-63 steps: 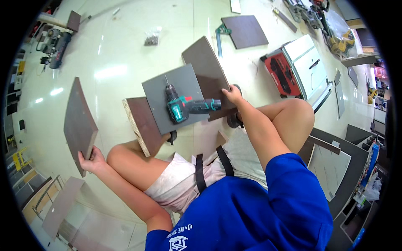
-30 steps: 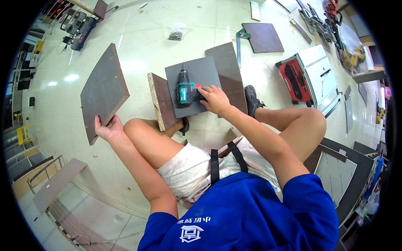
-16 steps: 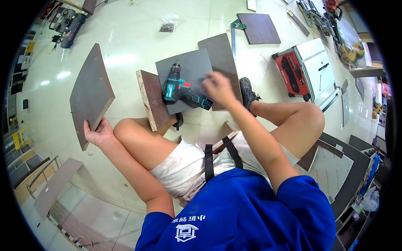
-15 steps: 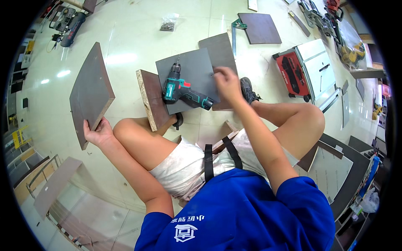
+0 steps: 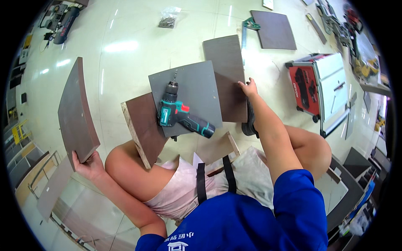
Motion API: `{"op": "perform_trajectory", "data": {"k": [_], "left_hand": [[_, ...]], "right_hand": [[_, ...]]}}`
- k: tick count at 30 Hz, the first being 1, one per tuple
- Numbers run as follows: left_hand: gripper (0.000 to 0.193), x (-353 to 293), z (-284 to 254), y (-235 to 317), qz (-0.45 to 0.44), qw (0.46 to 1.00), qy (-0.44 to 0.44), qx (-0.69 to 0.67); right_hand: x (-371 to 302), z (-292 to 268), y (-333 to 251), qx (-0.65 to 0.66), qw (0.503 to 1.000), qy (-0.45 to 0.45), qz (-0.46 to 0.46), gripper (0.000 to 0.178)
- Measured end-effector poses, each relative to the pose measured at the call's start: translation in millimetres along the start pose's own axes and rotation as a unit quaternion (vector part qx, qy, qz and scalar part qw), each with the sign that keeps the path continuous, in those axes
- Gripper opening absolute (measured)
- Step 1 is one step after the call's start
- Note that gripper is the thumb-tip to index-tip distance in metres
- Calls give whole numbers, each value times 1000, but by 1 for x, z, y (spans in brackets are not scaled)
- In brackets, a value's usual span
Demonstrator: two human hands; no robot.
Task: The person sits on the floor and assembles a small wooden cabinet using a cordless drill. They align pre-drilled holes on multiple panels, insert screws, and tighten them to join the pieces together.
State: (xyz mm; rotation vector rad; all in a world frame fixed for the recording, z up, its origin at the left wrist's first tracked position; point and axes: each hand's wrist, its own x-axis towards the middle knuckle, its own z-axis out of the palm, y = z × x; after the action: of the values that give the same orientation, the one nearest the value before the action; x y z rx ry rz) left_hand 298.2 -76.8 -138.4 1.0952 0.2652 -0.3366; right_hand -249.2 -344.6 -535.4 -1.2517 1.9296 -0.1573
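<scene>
My left hand (image 5: pixel 88 165) grips the lower edge of a grey-brown board (image 5: pixel 77 113), which stands tilted beside my left knee. On the right, my right hand (image 5: pixel 248 88) is at the outer edge of a dark brown board (image 5: pixel 228 79), its thumb over the face and the other fingers partly hidden beyond the edge. Between my hands, a green and black cordless drill (image 5: pixel 168 111) with a bit fitted rests on a grey panel (image 5: pixel 194 88). Another brown board (image 5: pixel 146 121), with raw chipboard showing at its edge, stands against the panel's left side.
A clear bag of small hardware (image 5: pixel 168 21) lies ahead on the tiled floor. Farther right are a brown board (image 5: pixel 274 31) with a green-handled square (image 5: pixel 251 24), and a red and white table saw (image 5: pixel 307 88). An air compressor (image 5: pixel 65 27) stands far left.
My right hand has moved from above the grey panel to the outer edge of the right-hand board. The left-hand board has turned, showing more of its edge. The view has shifted too.
</scene>
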Motion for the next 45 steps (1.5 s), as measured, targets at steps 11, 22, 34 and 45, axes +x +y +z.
{"op": "perform_trajectory", "data": {"k": [11, 22, 34, 45], "left_hand": [[36, -6, 36, -7, -16, 998, 46, -26], [35, -9, 16, -9, -71, 990, -7, -118], [39, -26, -9, -7, -88, 976, -45, -196], [46, -100, -46, 44, -16, 987, -100, -127]], "right_hand": [[1, -32, -91, 36, 992, 63, -107, 40], [-195, -47, -64, -63, 858, 321, -396, 37], [-252, -30, -44, 31, 934, -24, -356, 32], [-300, -114, -119, 190, 865, -219, -410, 91]]}}
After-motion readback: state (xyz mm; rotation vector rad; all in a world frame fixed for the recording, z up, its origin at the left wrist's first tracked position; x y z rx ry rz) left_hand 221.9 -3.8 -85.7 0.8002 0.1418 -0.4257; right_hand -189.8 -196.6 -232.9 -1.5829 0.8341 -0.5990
